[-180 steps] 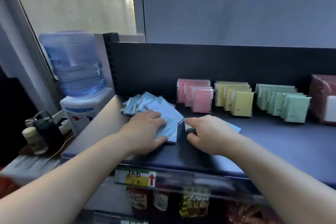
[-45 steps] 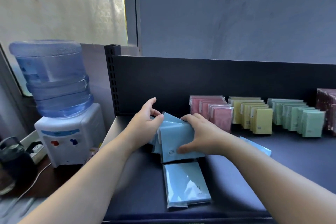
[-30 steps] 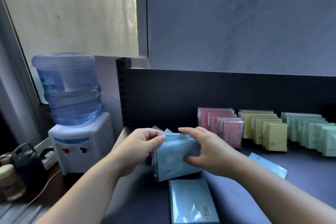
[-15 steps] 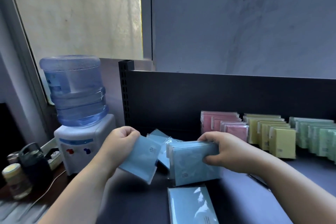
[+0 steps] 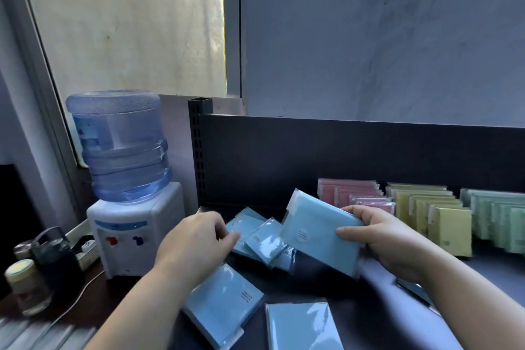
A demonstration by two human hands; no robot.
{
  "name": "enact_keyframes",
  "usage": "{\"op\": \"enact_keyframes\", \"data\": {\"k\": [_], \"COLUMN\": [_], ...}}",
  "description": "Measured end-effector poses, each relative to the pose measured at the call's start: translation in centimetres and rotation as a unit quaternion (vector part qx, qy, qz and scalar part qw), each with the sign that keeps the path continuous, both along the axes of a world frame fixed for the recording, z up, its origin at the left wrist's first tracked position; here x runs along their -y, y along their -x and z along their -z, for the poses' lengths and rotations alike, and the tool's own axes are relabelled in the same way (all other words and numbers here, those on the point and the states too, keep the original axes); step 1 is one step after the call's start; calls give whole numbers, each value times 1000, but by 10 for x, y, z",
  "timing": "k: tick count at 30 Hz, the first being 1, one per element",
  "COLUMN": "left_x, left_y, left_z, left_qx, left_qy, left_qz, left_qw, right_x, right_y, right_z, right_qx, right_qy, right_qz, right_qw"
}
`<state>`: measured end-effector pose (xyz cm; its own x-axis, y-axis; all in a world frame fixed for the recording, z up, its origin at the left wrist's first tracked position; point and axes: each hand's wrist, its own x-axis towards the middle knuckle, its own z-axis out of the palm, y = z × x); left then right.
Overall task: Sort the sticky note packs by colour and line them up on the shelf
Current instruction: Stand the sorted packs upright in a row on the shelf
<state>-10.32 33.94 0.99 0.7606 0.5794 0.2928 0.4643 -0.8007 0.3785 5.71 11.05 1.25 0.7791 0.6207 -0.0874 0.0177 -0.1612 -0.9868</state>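
My right hand (image 5: 380, 239) grips a tilted stack of blue sticky note packs (image 5: 321, 233) above the dark shelf (image 5: 312, 287). At a fan of loose blue packs (image 5: 261, 241) lying by the shelf's back left, my left hand (image 5: 196, 241) pinches the edge of one. Two more blue packs lie flat near the front, one (image 5: 224, 301) beside my left forearm and one (image 5: 301, 327) at the bottom edge. Standing rows of pink packs (image 5: 352, 199), yellow packs (image 5: 434, 216) and green packs (image 5: 497, 219) line the back on the right.
The shelf's dark back panel (image 5: 341, 156) rises behind the packs. A water dispenser (image 5: 125, 179) stands just left of the shelf, with a black jug (image 5: 54, 256) and a jar (image 5: 25, 284) on a low surface beside it.
My left hand let go of the single blue pack, which now lies flat near the front, and reached to the loose packs. The right hand tilted its stack and moved it right.
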Motion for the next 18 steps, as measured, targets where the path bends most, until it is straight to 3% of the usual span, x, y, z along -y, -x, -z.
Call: {"op": "enact_keyframes", "data": {"k": [2,6,13,18], "left_x": [4,15,18,7], "left_y": [-8,-24,-13,-14], "left_z": [-2,12,17,17], "left_qx": [33,-99,-117,-75], "left_qy": [-12,-65,2,11], "left_qz": [28,95,219,118], "left_qw": [999,988,969,990], "right_x": [-2,-7,-6,-9], "right_y": [3,7,13,17], "right_z": [0,2,2,2], "right_qx": [-4,-17,-9,-12], "right_qy": [-8,-34,-54,-45], "right_qz": [16,43,53,49], "right_qw": [1000,998,997,998]}}
